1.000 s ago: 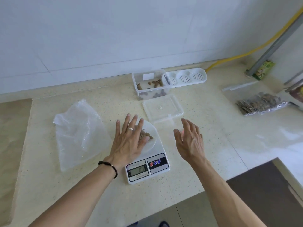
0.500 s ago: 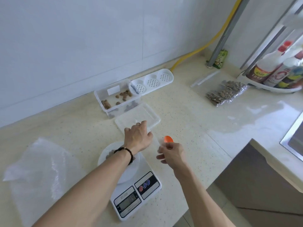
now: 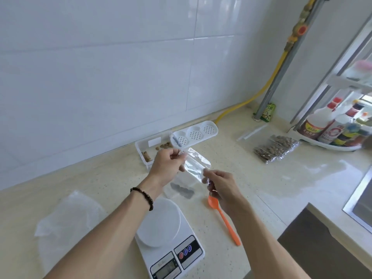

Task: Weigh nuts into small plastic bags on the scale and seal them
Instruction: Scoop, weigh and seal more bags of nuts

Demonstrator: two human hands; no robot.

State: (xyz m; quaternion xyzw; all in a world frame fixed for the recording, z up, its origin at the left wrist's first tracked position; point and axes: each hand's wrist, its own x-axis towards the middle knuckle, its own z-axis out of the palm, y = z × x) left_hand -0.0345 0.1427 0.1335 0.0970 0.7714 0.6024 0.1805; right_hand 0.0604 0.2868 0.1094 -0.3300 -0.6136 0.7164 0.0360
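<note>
above the desk (image 3: pixel 104 178), head view: the left hand (image 3: pixel 167 166) and the right hand (image 3: pixel 219 186) each pinch one end of a small clear bag (image 3: pixel 196 165), held in the air between them and apart from the scale (image 3: pixel 167 236). whether any nuts are inside it cannot be told. judged step: sealing or opening the bag along its mouth; the next move likely calls for a steady pinch run along the strip, since thin film slips and buckles. the scale plate is bare, its display unreadable. an orange spoon (image 3: pixel 225 219) lies just beside the scale, under the right wrist. a clear tub (image 3: pixel 141 152) with nuts (image 3: pixel 164 146) stands by the wall, a perforated white tray (image 3: pixel 196 133) touching its right end. filled bags (image 3: pixel 276 148) lie well apart to the right; a large crumpled plastic sheet (image 3: pixel 66 218) lies to the left. room: white wall tiles, a yellow hose (image 3: pixel 267 85) along a grey pipe, bottles (image 3: pixel 330 125) on a corner rack, a sink edge (image 3: pixel 360 200) at far right.
</note>
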